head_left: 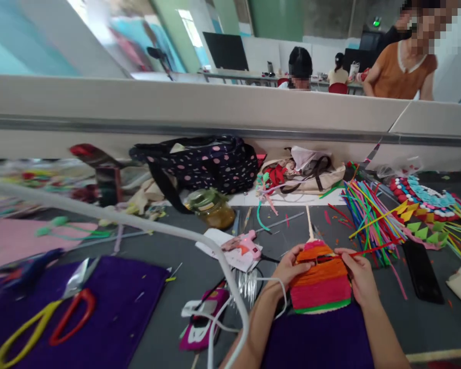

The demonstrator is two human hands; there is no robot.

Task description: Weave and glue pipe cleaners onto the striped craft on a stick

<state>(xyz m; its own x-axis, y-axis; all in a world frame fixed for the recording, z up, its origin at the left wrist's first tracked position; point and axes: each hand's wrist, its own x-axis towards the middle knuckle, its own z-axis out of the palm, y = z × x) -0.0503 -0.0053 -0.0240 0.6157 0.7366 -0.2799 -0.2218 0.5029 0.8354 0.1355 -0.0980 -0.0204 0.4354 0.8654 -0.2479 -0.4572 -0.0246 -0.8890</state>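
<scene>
A striped craft panel point(320, 292) in orange, pink and green is held upright between my hands, its surface in rows that look like fuzzy stems. My left hand point(290, 269) grips its left side, thumb lying across the front. At the upper right edge my right hand point(359, 271) pinches a red pipe cleaner point(380, 249), whose free end sticks out to the right. The other end lies across the panel's orange part near a dark gap. A pale stick point(309, 223) rises behind the panel's top.
To the right lie a pile of coloured pipe cleaners point(372, 220) and a black phone point(422, 271). A pink glue gun point(249, 245), a glass jar point(215, 210) and large scissors point(75, 292) are leftward. A white cable point(184, 230) arches in front. People sit and stand beyond the partition point(176, 105).
</scene>
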